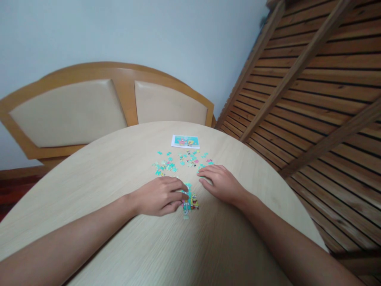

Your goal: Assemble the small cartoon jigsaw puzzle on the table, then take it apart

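Observation:
My left hand lies over the left side of a partly joined jigsaw puzzle, its fingers apart and the fingertips on the pieces. Part of the puzzle is hidden under those fingers. A yellow cartoon figure shows on its right side, and teal background runs behind a pale figure in the middle. To the upper right, my right hand rests on the table with fingers stretched forward and the thumb apart. Its fingertips are beside the near edge of the loose puzzle pieces, which are mostly teal with some pink and yellow.
Behind the loose pieces lies a picture card with cartoon figures on teal. Everything sits on a round pale wood table. A padded wooden bench back stands beyond it, and a slatted wood panel rises at the right.

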Demonstrator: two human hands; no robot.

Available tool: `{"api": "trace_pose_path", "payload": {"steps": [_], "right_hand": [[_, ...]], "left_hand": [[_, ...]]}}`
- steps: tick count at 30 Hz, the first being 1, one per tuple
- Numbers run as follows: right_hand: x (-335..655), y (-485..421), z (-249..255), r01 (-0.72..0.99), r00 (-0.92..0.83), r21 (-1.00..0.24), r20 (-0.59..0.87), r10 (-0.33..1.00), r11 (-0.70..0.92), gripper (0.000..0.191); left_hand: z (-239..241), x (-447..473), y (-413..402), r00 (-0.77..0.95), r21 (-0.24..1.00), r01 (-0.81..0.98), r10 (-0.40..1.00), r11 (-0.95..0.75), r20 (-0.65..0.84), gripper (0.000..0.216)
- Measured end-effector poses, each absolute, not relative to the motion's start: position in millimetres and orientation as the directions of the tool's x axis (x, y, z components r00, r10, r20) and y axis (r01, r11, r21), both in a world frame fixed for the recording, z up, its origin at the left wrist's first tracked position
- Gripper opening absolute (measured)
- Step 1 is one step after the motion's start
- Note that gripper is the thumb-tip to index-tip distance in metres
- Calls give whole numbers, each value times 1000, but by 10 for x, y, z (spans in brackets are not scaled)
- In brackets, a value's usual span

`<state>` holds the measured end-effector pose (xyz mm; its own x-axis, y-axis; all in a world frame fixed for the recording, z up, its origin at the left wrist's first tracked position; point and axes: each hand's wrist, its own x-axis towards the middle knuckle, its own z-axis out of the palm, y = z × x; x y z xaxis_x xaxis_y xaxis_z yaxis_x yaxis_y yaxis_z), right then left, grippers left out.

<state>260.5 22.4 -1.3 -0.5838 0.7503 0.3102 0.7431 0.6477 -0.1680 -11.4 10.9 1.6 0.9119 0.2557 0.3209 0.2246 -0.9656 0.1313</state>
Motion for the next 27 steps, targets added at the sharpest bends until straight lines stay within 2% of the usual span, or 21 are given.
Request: {"api": "trace_pose_path", "payload": {"steps": [5,11,15,21,27], "right_hand": [[2642,279,-66,788,-510,-193,327,795,585,26],[2578,281,-111,770,-525,-242,284,802,590,46],[2559,269,-95,719,-593,-259,255,764,644,40],[2587,291,-86,655,-619,-274,339,708,704,26],[2566,278,-91,648,-624,-298,319,713,701,34]], "left_hand": [[17,-112,109,909,136,231,263,-964,323,25],[25,-98,102,912,138,224,258,-965,320,23],[27,-100,101,911,135,226,258,-965,322,23],[28,-111,102,914,136,237,269,-962,303,24],[32,-103,105,913,135,236,267,-962,309,25]]}}
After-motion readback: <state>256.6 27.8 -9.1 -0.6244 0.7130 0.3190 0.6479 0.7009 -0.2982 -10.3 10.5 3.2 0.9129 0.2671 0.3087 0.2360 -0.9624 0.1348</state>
